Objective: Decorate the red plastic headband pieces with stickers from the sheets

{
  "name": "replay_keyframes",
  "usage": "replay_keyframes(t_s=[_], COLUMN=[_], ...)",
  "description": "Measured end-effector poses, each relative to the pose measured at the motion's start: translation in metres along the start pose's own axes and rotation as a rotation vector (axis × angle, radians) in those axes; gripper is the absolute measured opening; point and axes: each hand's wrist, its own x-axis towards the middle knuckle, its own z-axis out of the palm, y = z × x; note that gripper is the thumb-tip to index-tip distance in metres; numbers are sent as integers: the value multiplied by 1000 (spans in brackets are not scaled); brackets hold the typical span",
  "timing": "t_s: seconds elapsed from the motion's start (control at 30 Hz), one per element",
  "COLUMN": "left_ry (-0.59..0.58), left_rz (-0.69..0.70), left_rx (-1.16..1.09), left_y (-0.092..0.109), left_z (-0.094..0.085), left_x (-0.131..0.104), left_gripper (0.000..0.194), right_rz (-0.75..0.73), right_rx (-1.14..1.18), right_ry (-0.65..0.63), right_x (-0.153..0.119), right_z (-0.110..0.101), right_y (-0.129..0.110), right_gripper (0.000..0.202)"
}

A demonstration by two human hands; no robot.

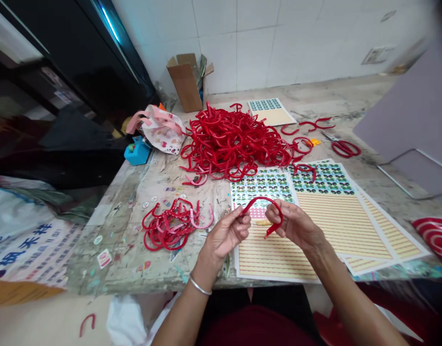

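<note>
One curved red strip (262,198) arches between my two hands, above a sticker sheet (275,254). My left hand (230,230) pinches its left end. My right hand (291,222) grips the strip's right side, with the short tip hanging below the fingers. A small yellow object (263,222) shows between my hands on the sheet. Behind them rises a large heap of red curved pieces (235,139). To the left of my left hand lies a smaller pile of similar pieces (170,226), with a pink one at its right side.
More sticker sheets (343,226) overlap at the right, below red-handled scissors (345,148). Another sheet (273,117) lies behind the heap. A cardboard box (185,86) stands by the wall. At the back left are a patterned cloth bag (161,129) and a blue tape dispenser (137,153).
</note>
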Motion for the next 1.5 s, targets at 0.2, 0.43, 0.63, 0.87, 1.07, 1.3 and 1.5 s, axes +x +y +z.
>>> replay_keyframes(t_s=[0.2, 0.43, 0.63, 0.87, 1.07, 1.3, 1.5], left_ry=[-48, 46, 260, 530, 543, 543, 546], left_rz=[-95, 92, 551, 691, 682, 696, 689], left_rx=[99, 393, 598, 823, 784, 795, 810], left_y=[8, 13, 7, -29, -40, -42, -41], left_z=[10, 18, -3, -40, -49, -52, -51], left_x=[-17, -32, -22, 19, 34, 36, 37], left_gripper=[10, 17, 18, 22, 24, 20, 18], right_rz=[-58, -158, -370, -338, -380, -482, -492], right_rx=[-34, -282, -1259, -1456, -1494, -1661, -1659], right_ry=[15, -1, 84, 47, -26, -23, -70], right_x=[9, 18, 10, 2, 33, 55, 55], right_z=[-7, -11, -36, -38, -26, -24, -23], right_y=[-1, -9, 22, 52, 48, 61, 57], right_gripper=[24, 24, 23, 11, 20, 16, 16])
